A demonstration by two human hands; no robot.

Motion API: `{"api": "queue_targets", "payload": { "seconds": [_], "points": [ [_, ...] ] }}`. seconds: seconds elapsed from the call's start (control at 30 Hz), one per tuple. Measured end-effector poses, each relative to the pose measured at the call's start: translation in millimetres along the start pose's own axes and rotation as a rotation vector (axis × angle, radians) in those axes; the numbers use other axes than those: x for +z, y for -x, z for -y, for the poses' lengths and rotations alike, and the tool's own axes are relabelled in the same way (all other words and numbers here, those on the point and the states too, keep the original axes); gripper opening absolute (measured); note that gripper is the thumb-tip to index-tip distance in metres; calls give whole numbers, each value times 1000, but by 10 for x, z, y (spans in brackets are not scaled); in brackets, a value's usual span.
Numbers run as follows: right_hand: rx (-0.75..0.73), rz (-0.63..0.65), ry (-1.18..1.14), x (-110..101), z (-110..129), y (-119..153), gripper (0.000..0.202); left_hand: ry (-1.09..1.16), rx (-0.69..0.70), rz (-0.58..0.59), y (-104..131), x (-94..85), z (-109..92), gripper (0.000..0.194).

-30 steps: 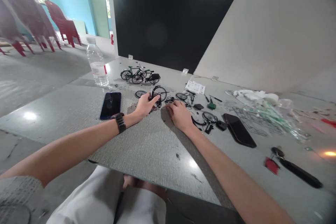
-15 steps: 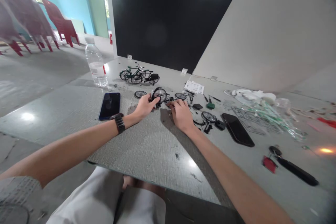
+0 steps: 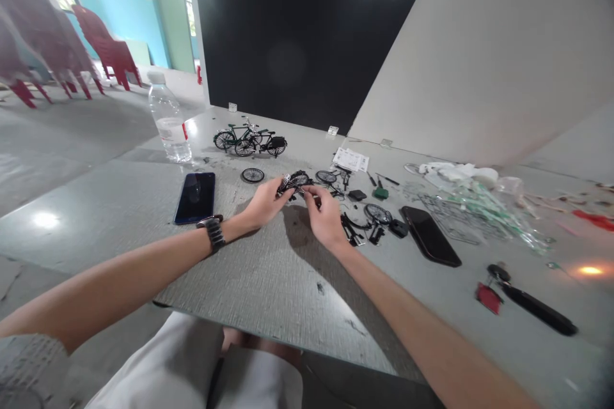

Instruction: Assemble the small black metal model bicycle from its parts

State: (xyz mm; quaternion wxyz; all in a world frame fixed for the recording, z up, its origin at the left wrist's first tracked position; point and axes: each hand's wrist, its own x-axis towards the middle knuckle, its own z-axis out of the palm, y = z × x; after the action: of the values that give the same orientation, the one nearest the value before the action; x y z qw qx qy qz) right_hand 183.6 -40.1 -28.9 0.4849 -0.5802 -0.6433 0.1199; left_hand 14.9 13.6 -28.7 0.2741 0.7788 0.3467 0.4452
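A partly built black model bicycle (image 3: 300, 177), its spoked wheel tilted, is gripped between the thumb and fingers of my left hand (image 3: 265, 203). My right hand (image 3: 326, 217) is closed in a pinch at the near right side of this bicycle, fingertips touching it. Whether a smaller part sits in that pinch is too small to see. A loose spoked wheel (image 3: 252, 175) lies left of my left hand. Beyond my right hand lie another wheel (image 3: 326, 176) and thin black frame parts. Two assembled model bicycles, one green (image 3: 225, 138) and one black (image 3: 261, 144), stand behind.
A water bottle (image 3: 169, 121) and a phone (image 3: 195, 197) are on the left. To the right lie more bicycle parts (image 3: 378, 214), a second phone (image 3: 430, 236), clear plastic scraps (image 3: 499, 198), and keys with a black holder (image 3: 540, 310). Paper (image 3: 352, 160) lies at the back.
The held bicycle's wheel has tipped from upright to a flatter slant. My right hand has lifted from over the parts on the table and its fingertips now meet the bicycle.
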Motion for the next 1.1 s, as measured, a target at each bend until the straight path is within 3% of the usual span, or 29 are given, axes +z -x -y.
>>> {"api": "queue_targets", "payload": {
  "seconds": [0.17, 0.33, 0.77, 0.93, 1.1],
  "points": [
    [92, -8, -82, 18, -22, 22, 37, -37, 148, 43, 32, 10, 25, 39],
    [144, -23, -139, 18, -31, 33, 38, -154, 173, 118, 60, 4, 31, 47],
    [201, -42, -244, 49, -8, 48, 35, -401, 306, 117, 120, -6, -30, 49],
    [205, -25, -237, 33, 24, 70, 36, -379, 294, 111, 111, -12, -35, 48],
    [98, -26, -111, 0, 20, 87, 35, -318, 239, 90, 87, -27, -23, 45]
  ]
}}
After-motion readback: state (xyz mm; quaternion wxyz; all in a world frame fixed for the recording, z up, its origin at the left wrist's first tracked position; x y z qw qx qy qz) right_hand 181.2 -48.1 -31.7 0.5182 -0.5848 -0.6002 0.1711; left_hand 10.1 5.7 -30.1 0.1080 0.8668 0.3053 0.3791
